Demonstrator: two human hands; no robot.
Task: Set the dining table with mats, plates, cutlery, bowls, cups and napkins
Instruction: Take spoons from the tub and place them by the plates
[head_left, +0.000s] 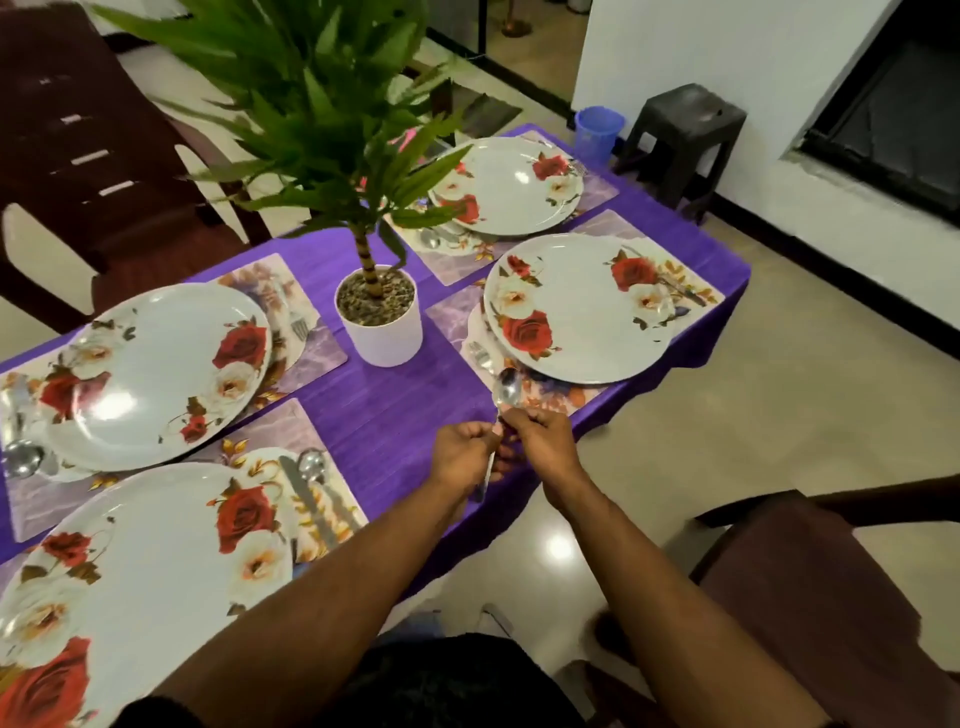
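Both my hands hold cutlery over the near right edge of the purple-clothed table (395, 415). My right hand (545, 447) pinches a steel spoon (508, 388) by its handle, bowl pointing up toward the right front plate (582, 306). My left hand (462, 449) grips more cutlery, a handle (485, 480) sticking out below the fist. Several rose-patterned plates lie on floral mats: far right (509, 184), left (150, 374), near left (140, 582). A fork (480, 356) lies beside the right front plate. A knife (311, 501) and spoon (311, 462) lie by the near left plate.
A potted plant in a white pot (382, 317) stands mid-table, leaves spreading high. Dark chairs stand at far left (88, 156) and near right (810, 597). A blue plastic cup (597, 132) and a black stool (685, 135) sit on the floor beyond the table.
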